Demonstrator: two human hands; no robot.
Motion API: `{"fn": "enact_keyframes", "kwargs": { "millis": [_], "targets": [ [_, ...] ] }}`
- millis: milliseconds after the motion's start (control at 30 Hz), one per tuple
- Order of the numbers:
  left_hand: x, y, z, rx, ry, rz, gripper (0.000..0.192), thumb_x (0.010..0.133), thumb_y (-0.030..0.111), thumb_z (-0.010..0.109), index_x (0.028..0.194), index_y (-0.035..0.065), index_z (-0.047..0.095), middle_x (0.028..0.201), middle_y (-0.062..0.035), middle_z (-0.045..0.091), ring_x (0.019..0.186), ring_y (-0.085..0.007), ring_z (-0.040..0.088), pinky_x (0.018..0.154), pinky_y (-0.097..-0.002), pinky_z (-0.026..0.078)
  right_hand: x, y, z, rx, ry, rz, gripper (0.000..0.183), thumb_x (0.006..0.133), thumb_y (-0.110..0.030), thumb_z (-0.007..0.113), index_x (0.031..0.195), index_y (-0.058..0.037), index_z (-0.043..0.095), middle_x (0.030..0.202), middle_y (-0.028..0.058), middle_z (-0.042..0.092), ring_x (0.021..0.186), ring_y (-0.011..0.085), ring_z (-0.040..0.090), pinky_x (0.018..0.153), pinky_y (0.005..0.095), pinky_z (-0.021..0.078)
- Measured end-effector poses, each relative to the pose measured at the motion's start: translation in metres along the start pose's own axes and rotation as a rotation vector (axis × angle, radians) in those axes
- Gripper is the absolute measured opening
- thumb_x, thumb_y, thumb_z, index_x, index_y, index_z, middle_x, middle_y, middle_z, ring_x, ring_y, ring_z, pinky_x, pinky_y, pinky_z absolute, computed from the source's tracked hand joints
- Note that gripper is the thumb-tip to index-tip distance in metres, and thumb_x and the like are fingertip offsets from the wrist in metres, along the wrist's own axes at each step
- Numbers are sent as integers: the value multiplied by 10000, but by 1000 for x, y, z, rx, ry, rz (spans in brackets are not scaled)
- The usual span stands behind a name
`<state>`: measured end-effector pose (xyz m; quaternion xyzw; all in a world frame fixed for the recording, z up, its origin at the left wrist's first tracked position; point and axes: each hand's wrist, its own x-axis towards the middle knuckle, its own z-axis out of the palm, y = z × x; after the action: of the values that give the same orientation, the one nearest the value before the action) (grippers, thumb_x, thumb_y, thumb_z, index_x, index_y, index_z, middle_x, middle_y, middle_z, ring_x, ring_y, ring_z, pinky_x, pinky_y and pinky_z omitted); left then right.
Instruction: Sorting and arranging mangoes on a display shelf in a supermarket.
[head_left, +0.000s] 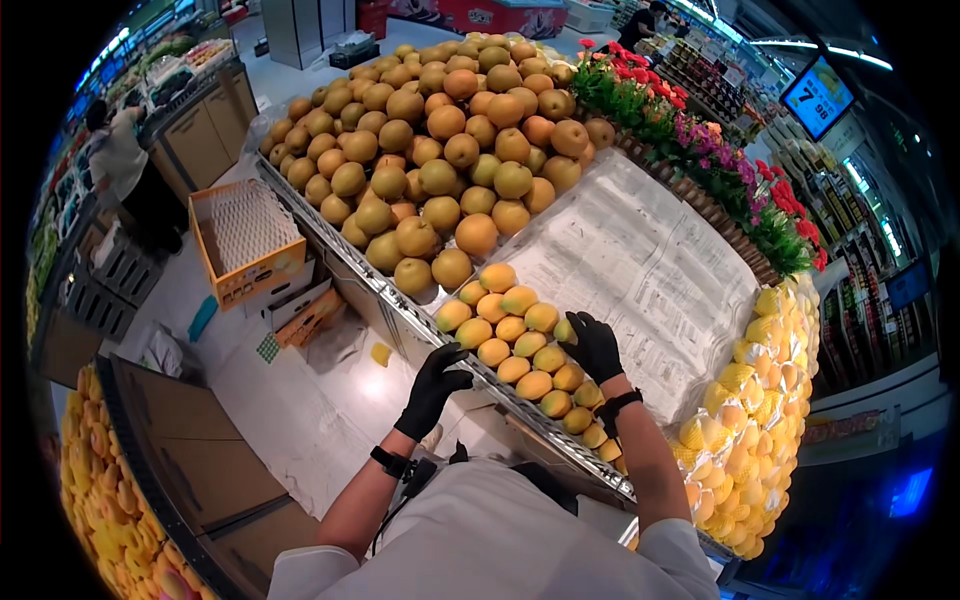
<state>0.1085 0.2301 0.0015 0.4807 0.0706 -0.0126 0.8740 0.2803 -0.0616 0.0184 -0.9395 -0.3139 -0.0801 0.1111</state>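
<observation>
On a produce stand lie rows of yellow-green mangoes (511, 328) along the front rail. My right hand (592, 346), in a black glove, has its fingertips on a mango (565, 331) at the right end of an upper row. Also gloved in black, my left hand (437, 386) is at the metal rail beside the front row, its fingers apart and nothing between them. Printed paper sheets (637, 262) cover the stand behind the mangoes. To the left rises a large heap of round brown pears (437, 177).
Wrapped yellow fruit (750, 420) is piled at the right end. Artificial flowers (720, 150) and a low brown fence (705, 206) edge the back. An orange-edged carton (247, 244) stands on the floor at left, near another box (309, 316). A person (124, 161) stands by the far-left shelves.
</observation>
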Motion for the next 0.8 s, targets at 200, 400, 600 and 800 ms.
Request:
{"fn": "enact_keyframes", "kwargs": {
  "millis": [200,400,600,800],
  "targets": [
    [-1,-4,-6,-52,0,-18,487,852,28,571,1308,67,402,1249,-105,499,960,-185,592,850,-336,506,7,-4,-5,205,-70,41,528,705,-271,749,1154,-94,536,1049,136,621,904,359,604,776,425,492],
    [3,-6,-10,-69,-16,-37,481,857,40,569,1308,75,406,1255,-98,499,946,-177,593,849,-337,504,12,-4,-7,259,-176,128,516,695,-266,760,1129,-103,534,1031,136,627,935,356,600,798,421,490],
    [3,-5,-14,-116,-1,-64,488,852,54,575,1309,81,407,1252,-98,509,941,-178,594,847,-340,502,13,3,-12,328,-169,-19,459,739,-219,726,1138,-103,533,1088,118,608,993,347,579,845,407,473],
    [5,-3,-18,-116,-15,-78,488,851,54,572,1309,83,407,1247,-99,514,946,-177,592,846,-333,500,4,4,-11,353,-190,41,445,770,-173,698,1174,-98,527,1157,113,583,1046,338,564,885,403,461]
  ]
}}
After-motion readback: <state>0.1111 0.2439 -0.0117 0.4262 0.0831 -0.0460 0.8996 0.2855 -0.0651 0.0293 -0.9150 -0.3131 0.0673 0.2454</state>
